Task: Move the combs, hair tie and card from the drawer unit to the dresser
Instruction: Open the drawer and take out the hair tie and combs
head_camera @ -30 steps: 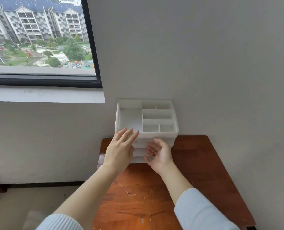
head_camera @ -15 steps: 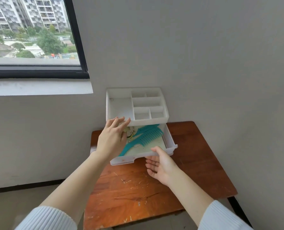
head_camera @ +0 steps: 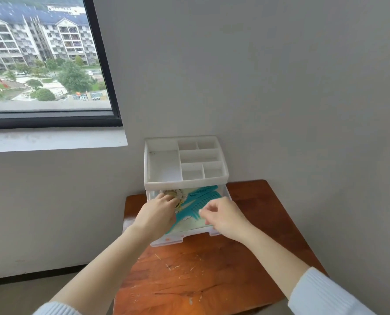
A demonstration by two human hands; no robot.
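Combs (head_camera: 195,204) in open drawer (head_camera: 190,236), hands (head_camera: 154,215) over them

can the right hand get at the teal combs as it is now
Probably yes: the drawer is pulled out, the combs lie uncovered, and the right hand hovers above them.

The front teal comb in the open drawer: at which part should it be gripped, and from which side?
Probably the toothed head of the front teal comb, pinched across spine and teeth from above by the right hand hovering there. It lies flat in the open drawer; the left hand hides its handle end.
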